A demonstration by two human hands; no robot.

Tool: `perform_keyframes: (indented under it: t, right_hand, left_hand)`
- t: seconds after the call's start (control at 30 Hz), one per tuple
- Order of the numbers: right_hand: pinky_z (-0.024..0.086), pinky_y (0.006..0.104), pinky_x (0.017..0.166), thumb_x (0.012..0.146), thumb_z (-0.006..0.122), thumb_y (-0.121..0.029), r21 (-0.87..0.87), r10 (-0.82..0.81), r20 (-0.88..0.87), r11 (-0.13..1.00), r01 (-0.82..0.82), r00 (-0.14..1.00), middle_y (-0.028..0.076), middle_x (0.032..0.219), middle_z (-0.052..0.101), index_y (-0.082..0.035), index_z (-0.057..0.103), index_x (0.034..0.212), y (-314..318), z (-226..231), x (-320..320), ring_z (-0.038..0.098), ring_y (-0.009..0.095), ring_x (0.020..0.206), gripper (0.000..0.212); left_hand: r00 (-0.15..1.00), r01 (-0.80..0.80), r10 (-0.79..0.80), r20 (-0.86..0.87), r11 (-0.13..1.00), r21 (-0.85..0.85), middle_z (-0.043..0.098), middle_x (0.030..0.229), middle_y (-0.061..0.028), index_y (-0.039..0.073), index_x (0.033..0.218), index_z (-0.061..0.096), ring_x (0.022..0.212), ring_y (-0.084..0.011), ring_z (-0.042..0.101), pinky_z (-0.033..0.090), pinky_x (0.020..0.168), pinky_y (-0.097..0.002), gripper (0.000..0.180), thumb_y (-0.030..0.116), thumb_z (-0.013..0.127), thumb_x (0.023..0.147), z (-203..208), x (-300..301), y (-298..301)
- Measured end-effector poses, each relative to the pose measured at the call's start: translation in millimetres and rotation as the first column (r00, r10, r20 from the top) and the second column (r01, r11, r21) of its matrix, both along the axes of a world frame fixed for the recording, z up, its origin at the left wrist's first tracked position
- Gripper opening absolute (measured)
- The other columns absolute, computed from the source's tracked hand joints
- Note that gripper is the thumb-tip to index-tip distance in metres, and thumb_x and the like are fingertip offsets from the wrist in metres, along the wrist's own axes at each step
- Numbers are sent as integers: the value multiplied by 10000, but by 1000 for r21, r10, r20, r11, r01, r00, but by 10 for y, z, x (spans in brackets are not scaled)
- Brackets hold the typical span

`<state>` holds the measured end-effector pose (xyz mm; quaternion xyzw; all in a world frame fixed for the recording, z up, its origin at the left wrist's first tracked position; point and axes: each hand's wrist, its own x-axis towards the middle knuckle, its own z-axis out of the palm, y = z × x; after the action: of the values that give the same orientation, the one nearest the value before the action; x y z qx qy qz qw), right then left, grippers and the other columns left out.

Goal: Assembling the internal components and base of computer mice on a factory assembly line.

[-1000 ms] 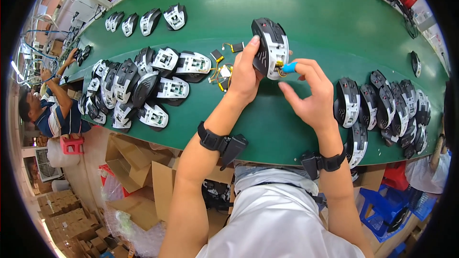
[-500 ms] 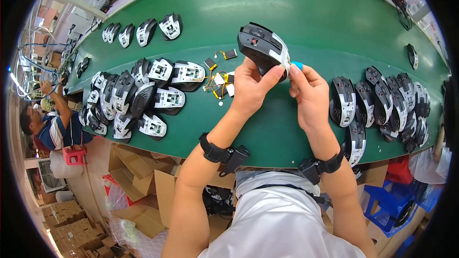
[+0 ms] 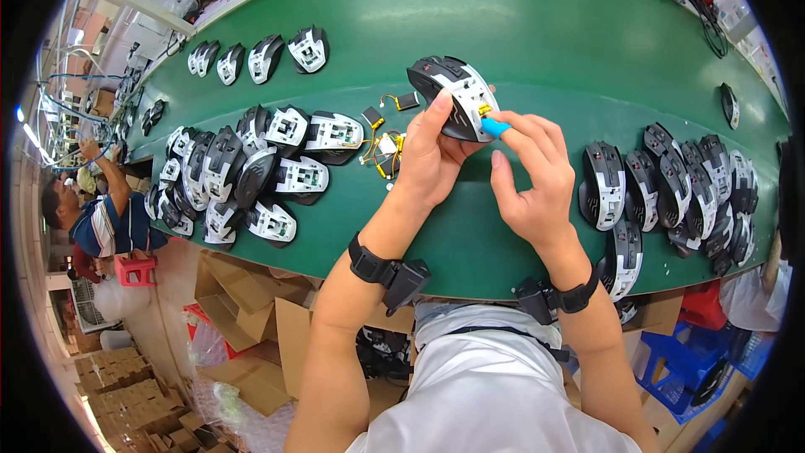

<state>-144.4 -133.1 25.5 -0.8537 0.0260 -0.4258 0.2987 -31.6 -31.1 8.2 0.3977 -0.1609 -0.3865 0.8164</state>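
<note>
A black and white computer mouse (image 3: 457, 88) is held up over the green table, gripped by my left hand (image 3: 429, 159). Its white side, with an opening, faces up and toward the right. My right hand (image 3: 537, 176) has a blue fingertip cover (image 3: 495, 127) on its index finger. That fingertip presses at a small yellow-wrapped part (image 3: 484, 110) in the mouse's opening. Thumb and fingers are apart, with nothing between them. Left of the mouse lie small battery packs (image 3: 389, 149) with thin wires, and another pack (image 3: 407, 101) farther back.
A heap of mice (image 3: 222, 159) with open undersides covers the left of the table (image 3: 470, 243). More mice (image 3: 604, 184) stand grouped at the right. A short row of mice (image 3: 266, 59) sits at the back left. Another person (image 3: 109, 205) is at the far left.
My left hand has turned the mouse so its white opened side shows. My right hand's pinch has loosened, and its covered index fingertip now presses on the yellow-wrapped part.
</note>
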Motion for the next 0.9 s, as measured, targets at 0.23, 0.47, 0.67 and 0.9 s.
perform_keyframes:
  t: [0.23,0.47,0.67,0.9]
  right_hand:
    - [483,374,789,704,600,75,111,43,-14,993,-41,999,99,973,660,-6,574,1040,24,-53,-62,587,291,904,347]
    - [497,348,734,737,576,79,293,22,92,955,-48,996,100,957,674,-8,586,1001,30,-31,-30,602,270,861,278]
    - [481,315,818,838,537,41,349,19,-1,937,-18,1000,109,972,695,0,548,1043,-62,-31,-75,641,195,882,209]
    - [484,330,676,784,598,23,340,43,-91,940,-10,995,70,818,670,-27,596,936,106,-48,11,603,240,751,161]
  left_hand:
    - [999,37,-37,8,999,6,562,1274,-143,34,1321,437,1075,-252,618,538,893,-360,557,462,443,965,-6,-42,-7]
    - [997,69,-70,34,997,37,565,1263,-155,47,1317,443,1045,-227,629,553,840,-337,548,463,446,960,22,42,-4]
    - [998,64,-64,-24,998,2,553,1280,-188,60,1322,447,1065,-248,624,553,807,-315,513,435,433,972,-4,78,-62]
    - [993,28,-6,-115,981,191,624,1088,-218,-13,1218,481,899,-331,677,568,690,-328,408,317,446,981,29,545,-224]
